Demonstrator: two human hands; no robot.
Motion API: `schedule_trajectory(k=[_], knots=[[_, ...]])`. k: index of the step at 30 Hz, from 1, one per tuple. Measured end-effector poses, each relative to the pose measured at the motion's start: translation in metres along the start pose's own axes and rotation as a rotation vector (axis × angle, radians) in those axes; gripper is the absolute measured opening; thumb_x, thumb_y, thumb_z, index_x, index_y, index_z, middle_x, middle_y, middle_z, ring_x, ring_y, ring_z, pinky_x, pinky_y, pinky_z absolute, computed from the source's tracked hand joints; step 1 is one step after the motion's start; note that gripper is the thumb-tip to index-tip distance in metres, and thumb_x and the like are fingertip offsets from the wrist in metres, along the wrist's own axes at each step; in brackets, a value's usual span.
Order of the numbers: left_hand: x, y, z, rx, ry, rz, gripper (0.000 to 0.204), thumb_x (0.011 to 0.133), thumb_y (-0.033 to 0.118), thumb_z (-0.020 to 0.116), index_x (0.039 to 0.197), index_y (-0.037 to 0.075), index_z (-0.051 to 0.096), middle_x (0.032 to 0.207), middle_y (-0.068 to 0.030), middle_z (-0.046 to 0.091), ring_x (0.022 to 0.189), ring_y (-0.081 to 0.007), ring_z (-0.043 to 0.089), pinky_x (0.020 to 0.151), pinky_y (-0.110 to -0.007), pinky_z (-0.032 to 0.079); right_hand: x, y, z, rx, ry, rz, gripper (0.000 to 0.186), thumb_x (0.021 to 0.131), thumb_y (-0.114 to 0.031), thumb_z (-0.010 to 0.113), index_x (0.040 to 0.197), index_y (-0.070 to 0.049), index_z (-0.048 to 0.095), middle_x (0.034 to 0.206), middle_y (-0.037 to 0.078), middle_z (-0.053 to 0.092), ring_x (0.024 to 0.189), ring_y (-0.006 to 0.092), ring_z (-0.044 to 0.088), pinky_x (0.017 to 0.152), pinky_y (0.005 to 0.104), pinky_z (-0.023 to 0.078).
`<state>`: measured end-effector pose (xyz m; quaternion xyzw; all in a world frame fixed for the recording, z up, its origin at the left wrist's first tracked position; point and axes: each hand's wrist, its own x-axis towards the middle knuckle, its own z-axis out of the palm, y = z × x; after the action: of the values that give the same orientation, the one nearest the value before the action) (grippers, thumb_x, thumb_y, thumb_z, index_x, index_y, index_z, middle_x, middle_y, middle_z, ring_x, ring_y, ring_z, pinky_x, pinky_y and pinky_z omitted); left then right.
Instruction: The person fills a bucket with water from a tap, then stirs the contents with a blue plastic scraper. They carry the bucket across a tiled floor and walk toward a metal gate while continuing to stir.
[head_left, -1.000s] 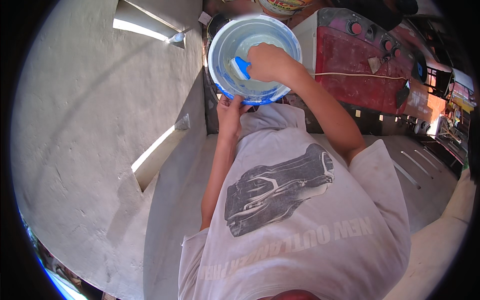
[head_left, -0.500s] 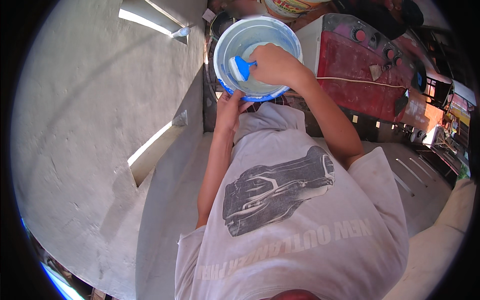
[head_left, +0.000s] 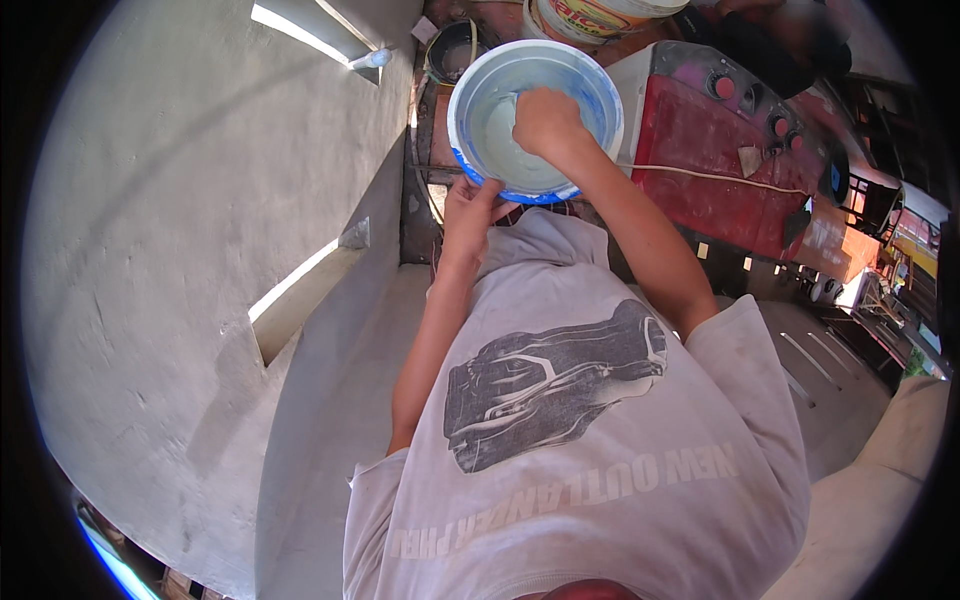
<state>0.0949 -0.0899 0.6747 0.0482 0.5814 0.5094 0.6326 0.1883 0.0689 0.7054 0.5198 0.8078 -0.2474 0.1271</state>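
A round white bucket with blue smears on its rim and inner wall holds a pale, whitish liquid or paste. My left hand grips the near-left rim, thumb on top and fingers underneath. Inside the bucket's opening is my right hand, closed around the handle of a blue, flat-headed tool. Only a small part of that tool shows beside the fingers; its head is down toward the whitish mix. Whether it is a brush or a scraper I cannot tell.
A grey plastered wall with slot openings rises on the left. To the right stands a dusty red appliance with knobs and a cord across it. Behind the bucket are a small black pail and a larger printed tub. A person is at the far right.
The blue tool's head, plainly visible above the mix before, has dipped and turned mostly out of sight. The bucket and both hands appear slightly farther right in the view.
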Motion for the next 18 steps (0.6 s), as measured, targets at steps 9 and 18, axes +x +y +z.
schedule_trajectory(k=[9,18], knots=[[0.000,-0.010,-0.008,-0.001,0.056,0.028,0.024,0.094,0.007,0.063,0.116,-0.001,0.057,0.107,-0.0116,0.068,0.094,-0.0186,0.070,0.082,-0.031,0.063,-0.025,0.032,-0.005,0.183,-0.003,0.012,0.027,0.080,-0.008,0.058,0.097,0.005,0.073,0.101,0.030,0.069,0.098,0.0456,0.067,0.089,0.0497,0.053],[-0.002,-0.010,-0.014,0.053,0.055,0.034,0.024,0.093,0.006,0.063,0.116,-0.002,0.058,0.107,-0.0113,0.068,0.093,-0.0174,0.070,0.080,-0.030,0.063,-0.038,0.043,-0.003,0.225,0.241,0.016,0.023,0.081,-0.005,0.057,0.099,0.002,0.069,0.097,0.027,0.069,0.095,0.0461,0.066,0.086,0.0537,0.051]])
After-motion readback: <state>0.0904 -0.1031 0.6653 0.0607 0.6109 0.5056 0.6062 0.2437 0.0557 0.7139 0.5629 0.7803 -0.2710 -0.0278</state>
